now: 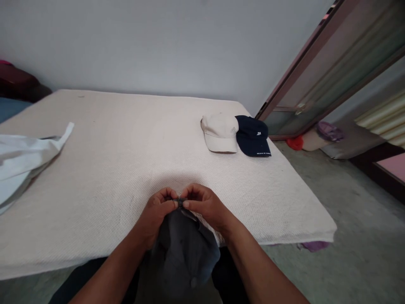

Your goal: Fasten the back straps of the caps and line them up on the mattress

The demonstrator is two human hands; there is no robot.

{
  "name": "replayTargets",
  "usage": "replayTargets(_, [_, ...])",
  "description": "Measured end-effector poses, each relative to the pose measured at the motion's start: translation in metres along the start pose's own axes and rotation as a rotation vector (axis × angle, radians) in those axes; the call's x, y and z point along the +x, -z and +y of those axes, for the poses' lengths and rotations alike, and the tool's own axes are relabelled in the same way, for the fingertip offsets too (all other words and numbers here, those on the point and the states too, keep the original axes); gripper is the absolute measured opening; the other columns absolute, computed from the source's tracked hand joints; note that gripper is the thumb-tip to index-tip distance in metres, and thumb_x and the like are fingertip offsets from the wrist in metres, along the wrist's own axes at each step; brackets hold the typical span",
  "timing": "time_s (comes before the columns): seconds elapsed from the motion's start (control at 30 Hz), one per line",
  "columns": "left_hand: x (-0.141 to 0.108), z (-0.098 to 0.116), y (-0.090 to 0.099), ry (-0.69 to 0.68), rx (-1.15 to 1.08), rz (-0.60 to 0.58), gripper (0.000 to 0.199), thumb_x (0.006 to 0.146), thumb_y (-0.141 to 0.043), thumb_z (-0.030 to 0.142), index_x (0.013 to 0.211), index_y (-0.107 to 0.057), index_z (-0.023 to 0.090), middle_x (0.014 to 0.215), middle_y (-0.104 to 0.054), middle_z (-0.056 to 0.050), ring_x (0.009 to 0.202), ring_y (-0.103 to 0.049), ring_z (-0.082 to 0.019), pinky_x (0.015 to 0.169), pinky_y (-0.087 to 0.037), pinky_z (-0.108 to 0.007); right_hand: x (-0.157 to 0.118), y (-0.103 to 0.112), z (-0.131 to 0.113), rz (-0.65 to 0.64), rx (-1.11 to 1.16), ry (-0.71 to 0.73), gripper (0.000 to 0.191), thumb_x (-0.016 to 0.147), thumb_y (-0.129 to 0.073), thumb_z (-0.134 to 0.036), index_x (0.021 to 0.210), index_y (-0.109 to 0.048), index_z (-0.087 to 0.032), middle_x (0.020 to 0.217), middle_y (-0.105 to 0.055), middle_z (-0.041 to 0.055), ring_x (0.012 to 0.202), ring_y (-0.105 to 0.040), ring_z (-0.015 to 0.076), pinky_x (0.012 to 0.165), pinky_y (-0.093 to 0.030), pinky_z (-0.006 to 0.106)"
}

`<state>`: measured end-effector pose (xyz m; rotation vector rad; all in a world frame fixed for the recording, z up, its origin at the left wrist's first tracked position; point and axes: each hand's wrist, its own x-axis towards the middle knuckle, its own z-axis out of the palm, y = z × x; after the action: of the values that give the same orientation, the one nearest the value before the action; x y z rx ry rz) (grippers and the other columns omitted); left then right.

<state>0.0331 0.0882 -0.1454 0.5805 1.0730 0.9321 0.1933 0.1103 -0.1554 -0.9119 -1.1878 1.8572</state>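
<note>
Head view: dark grey cap nearest, crown toward the wearer, hanging over the lap at the near edge of the white cover. Left hand and right hand meet at its far end, thumb and fingertips of each pinched on a small dark band; likely the back strap, fastener detail too small to read. To do this well: one hand should steady one side of the band, the other work the loose side, keeping both in line and the fabric untwisted; pull gently, small stitching could strain. Crown can just hang slack. Further off, left: white cap-like item, cut by frame edge. Beyond, right: beige cap beside navy cap, touching or overlapping. Grey wall behind.
</note>
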Motion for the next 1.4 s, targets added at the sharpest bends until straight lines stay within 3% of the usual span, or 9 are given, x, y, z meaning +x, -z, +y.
replayTargets(0.2, [-0.0003,-0.0010,0.0013,0.006,-0.011,-0.029,0.015,0.067,-0.064,0.015,0.076,-0.053,0.020,0.056,-0.055,0.005,0.044,-0.047,-0.008,0.043,-0.032,-0.019,-0.0005,0.0001,-0.0003,0.041,-0.036,0.040,0.017,0.070,-0.069,-0.024,0.084,-0.061,-0.017,0.078,-0.056,-0.0003,0.071,-0.051,0.0110,0.068,-0.039,0.026])
replayTargets(0.43, [-0.0011,0.0003,0.0004,-0.025,0.033,-0.018,0.017,0.065,-0.067,0.017,0.074,-0.052,0.020,0.056,-0.055,0.006,0.045,-0.048,-0.008,0.044,-0.033,-0.019,-0.0019,0.0024,-0.0010,0.009,-0.052,-0.054,0.014,0.073,-0.066,-0.026,0.082,-0.062,-0.017,0.075,-0.056,-0.0003,0.067,-0.049,0.0104,0.064,-0.038,0.025])
replayTargets(0.77, [0.0003,0.0006,0.0005,-0.082,0.070,0.003,0.019,0.068,-0.065,0.016,0.076,-0.049,0.022,0.059,-0.054,0.007,0.046,-0.046,-0.007,0.044,-0.032,-0.018,0.0006,-0.0026,0.0071,-0.005,-0.017,0.054,0.018,0.071,-0.069,-0.022,0.087,-0.060,-0.018,0.078,-0.055,-0.0014,0.068,-0.049,0.0095,0.063,-0.037,0.024])
replayTargets(1.07, [-0.0003,0.0026,0.0010,-0.081,0.123,-0.001,0.018,0.070,-0.066,0.019,0.075,-0.048,0.021,0.059,-0.054,0.007,0.047,-0.045,-0.006,0.046,-0.033,-0.018,-0.0014,-0.0020,0.0027,0.020,-0.014,0.034,0.023,0.075,-0.066,-0.028,0.095,-0.059,-0.020,0.078,-0.055,-0.0010,0.068,-0.050,0.0103,0.064,-0.038,0.025])
replayTargets(1.2, [-0.0003,0.0023,0.0005,-0.090,0.189,0.031,0.018,0.069,-0.066,0.020,0.076,-0.050,0.020,0.060,-0.054,0.007,0.049,-0.046,-0.007,0.047,-0.034,-0.018,-0.0009,-0.0044,-0.0003,0.115,-0.024,0.000,0.017,0.079,-0.061,-0.033,0.080,-0.057,-0.017,0.067,-0.049,-0.0029,0.059,-0.043,0.0084,0.057,-0.034,0.023])
replayTargets(1.4, [0.0001,0.0018,-0.0010,-0.126,0.294,0.047,0.018,0.069,-0.067,0.022,0.078,-0.052,0.020,0.064,-0.054,0.006,0.054,-0.048,-0.008,0.050,-0.037,-0.020,0.0023,-0.0050,0.0014,0.156,-0.093,-0.009,0.015,0.074,-0.062,-0.027,0.069,-0.054,-0.016,0.062,-0.045,-0.0041,0.056,-0.038,0.0078,0.054,-0.031,0.022])
